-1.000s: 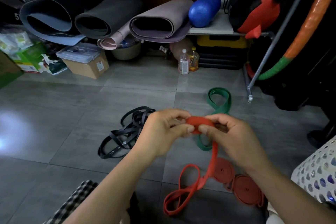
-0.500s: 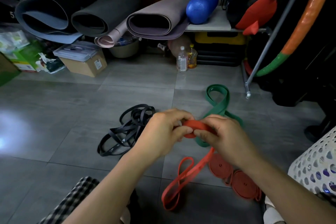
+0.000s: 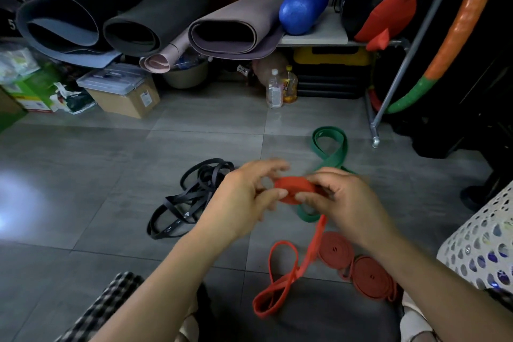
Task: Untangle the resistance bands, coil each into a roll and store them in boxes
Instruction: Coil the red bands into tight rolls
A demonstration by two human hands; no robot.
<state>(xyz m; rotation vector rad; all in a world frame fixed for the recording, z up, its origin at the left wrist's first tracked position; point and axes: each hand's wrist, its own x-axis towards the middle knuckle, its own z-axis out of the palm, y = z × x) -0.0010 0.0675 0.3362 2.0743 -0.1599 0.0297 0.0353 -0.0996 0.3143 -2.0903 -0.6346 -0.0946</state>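
Observation:
A half-coiled red resistance band [image 3: 294,190] is held above the floor between both hands. My left hand [image 3: 249,197] pinches the roll's left side with thumb and fingers. My right hand [image 3: 344,200] grips its right side. The band's loose tail [image 3: 280,283] hangs down and loops on the tiles. Two finished red coils [image 3: 337,251] [image 3: 370,277] lie flat at the lower right. A green band [image 3: 330,153] lies twisted behind the hands. A tangle of black bands [image 3: 191,200] lies to the left.
A white perforated basket [image 3: 483,244] stands at the right edge. A cardboard box with a clear lid [image 3: 122,91] sits at the back left under rolled mats [image 3: 150,25]. Bottles [image 3: 274,91], a metal rack leg [image 3: 374,139] and a blue foam roller [image 3: 302,11] are at the back.
The red roll has grown as both hands wound on more band. The loose tail on the floor has shortened and its loop has shifted toward the hands.

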